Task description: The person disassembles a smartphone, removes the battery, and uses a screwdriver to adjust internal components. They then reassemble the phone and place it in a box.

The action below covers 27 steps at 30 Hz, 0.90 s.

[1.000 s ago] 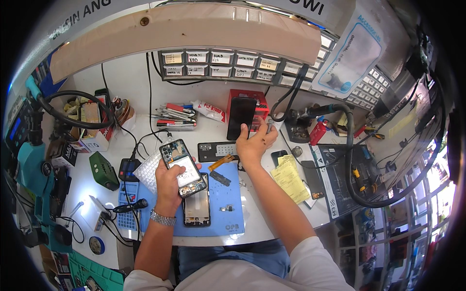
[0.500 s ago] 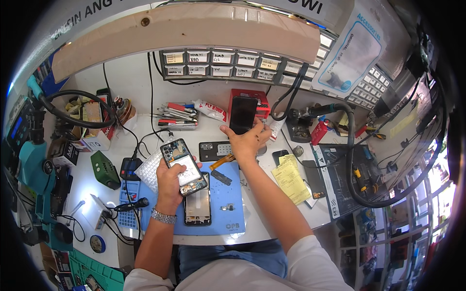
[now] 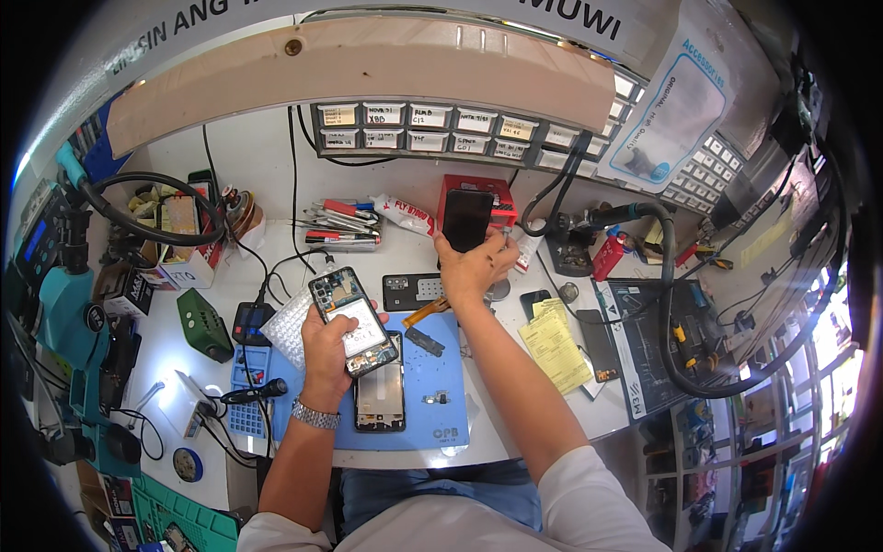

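Observation:
My left hand (image 3: 329, 354) grips an opened phone (image 3: 354, 322), its circuit board and white-labelled battery exposed and my thumb across it. Below it, a phone frame (image 3: 379, 403) with a bare metallic inside lies on the blue work mat (image 3: 441, 377). With thumb and fingers on either side of its lower end, my right hand (image 3: 476, 269) holds a black-screened phone (image 3: 469, 216) upright against a red box (image 3: 501, 198). Between my hands are a black phone back cover (image 3: 412, 292), an orange flex cable (image 3: 426, 311) and a dark plastic piece (image 3: 424, 341). Small parts (image 3: 436, 397) lie on the mat.
Pens and tools (image 3: 340, 225) and a glue tube (image 3: 405, 214) lie along the back. Yellow papers (image 3: 555, 345) and a dark mat (image 3: 658, 340) are at right. A green device (image 3: 204, 325) and a lit lamp (image 3: 181, 402) stand left. Cables cross the bench.
The whole view has shifted slightly right and down. Both hands keep almost the same places and holds.

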Each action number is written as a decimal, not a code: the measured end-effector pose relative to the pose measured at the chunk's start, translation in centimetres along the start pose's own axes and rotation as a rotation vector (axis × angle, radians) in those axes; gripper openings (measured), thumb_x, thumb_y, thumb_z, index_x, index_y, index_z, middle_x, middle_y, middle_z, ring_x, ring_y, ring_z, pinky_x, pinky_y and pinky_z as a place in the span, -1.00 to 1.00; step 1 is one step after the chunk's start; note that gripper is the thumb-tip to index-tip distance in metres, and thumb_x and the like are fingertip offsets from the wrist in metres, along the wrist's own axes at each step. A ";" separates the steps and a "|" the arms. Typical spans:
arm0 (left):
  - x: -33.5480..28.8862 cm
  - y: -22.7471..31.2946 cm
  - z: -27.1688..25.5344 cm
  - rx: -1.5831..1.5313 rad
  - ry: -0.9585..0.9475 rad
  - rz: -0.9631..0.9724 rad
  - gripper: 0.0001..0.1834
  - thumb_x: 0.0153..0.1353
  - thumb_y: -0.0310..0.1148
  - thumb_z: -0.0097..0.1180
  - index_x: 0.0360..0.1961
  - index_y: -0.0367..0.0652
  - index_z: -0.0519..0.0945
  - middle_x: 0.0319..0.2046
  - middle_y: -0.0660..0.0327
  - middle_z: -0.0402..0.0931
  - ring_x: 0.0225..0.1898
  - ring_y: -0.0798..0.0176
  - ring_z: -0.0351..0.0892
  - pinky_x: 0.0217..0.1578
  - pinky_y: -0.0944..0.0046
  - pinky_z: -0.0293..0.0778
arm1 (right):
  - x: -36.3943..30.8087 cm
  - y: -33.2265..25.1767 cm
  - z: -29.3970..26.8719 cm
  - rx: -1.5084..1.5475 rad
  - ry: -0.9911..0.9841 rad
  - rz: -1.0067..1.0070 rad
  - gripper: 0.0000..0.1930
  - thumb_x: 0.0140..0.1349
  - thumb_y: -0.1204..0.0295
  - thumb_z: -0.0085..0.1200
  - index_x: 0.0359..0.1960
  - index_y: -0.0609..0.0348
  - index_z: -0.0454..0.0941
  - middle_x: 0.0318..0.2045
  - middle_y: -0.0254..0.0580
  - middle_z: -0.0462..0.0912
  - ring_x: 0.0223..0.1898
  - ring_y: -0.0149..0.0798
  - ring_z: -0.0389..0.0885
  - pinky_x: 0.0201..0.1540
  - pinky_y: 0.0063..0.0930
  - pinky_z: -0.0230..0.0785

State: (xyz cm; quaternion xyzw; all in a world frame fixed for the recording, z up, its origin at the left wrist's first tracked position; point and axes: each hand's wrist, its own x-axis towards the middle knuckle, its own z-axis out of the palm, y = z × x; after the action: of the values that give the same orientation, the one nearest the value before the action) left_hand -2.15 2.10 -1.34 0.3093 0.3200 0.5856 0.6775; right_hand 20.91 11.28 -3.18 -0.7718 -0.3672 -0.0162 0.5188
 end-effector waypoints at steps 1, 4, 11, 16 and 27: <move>0.0 0.0 0.0 0.014 0.010 0.004 -0.42 0.18 -0.69 -0.08 0.29 -0.43 0.40 0.01 -0.26 0.69 -0.04 -0.25 0.85 -0.14 -0.19 0.91 | 0.0 -0.1 -0.1 -0.003 0.000 0.006 0.04 0.04 0.04 0.68 0.39 0.29 0.26 0.43 0.25 0.10 0.48 0.30 0.08 0.56 0.25 -0.06; -0.1 0.1 0.1 0.017 0.010 0.006 -0.42 0.18 -0.69 -0.08 0.29 -0.43 0.40 0.01 -0.25 0.69 -0.04 -0.24 0.85 -0.14 -0.19 0.91 | 0.0 -0.4 -0.3 -0.002 -0.017 0.015 0.07 0.04 0.01 0.69 0.41 0.28 0.25 0.43 0.25 0.09 0.48 0.31 0.08 0.56 0.26 -0.06; -0.1 0.1 0.0 0.010 0.002 0.005 -0.41 0.18 -0.67 -0.07 0.30 -0.43 0.41 0.01 -0.26 0.70 -0.03 -0.25 0.85 -0.14 -0.19 0.91 | -0.1 1.3 -3.3 -0.033 -0.013 -0.082 -0.08 0.29 -0.02 0.50 0.52 0.17 0.28 0.47 0.32 0.06 0.54 0.34 0.05 0.58 0.33 -0.12; -0.2 0.0 0.1 0.024 -0.015 0.005 -0.41 0.19 -0.66 -0.07 0.30 -0.44 0.40 0.02 -0.26 0.70 -0.02 -0.25 0.85 -0.13 -0.19 0.91 | 0.9 3.5 -5.4 -0.094 0.031 -0.384 -0.62 0.53 0.20 0.25 0.23 0.12 0.65 0.46 0.37 0.13 0.44 0.36 0.15 0.48 0.33 0.00; -0.2 0.1 0.3 0.033 -0.003 -0.012 -0.42 0.19 -0.65 -0.08 0.30 -0.45 0.40 0.02 -0.27 0.69 -0.02 -0.26 0.85 -0.12 -0.17 0.90 | 0.6 4.5 -7.3 -0.152 -0.027 -0.644 -0.85 0.38 0.30 0.32 -0.12 -0.15 0.90 0.55 0.07 0.22 0.41 0.26 0.25 0.43 0.21 0.08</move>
State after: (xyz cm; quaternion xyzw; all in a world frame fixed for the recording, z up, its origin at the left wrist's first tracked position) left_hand -1.98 1.85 -1.02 0.3193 0.3306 0.5758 0.6762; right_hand 26.51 4.83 -3.11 -0.6527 -0.5972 -0.1965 0.4228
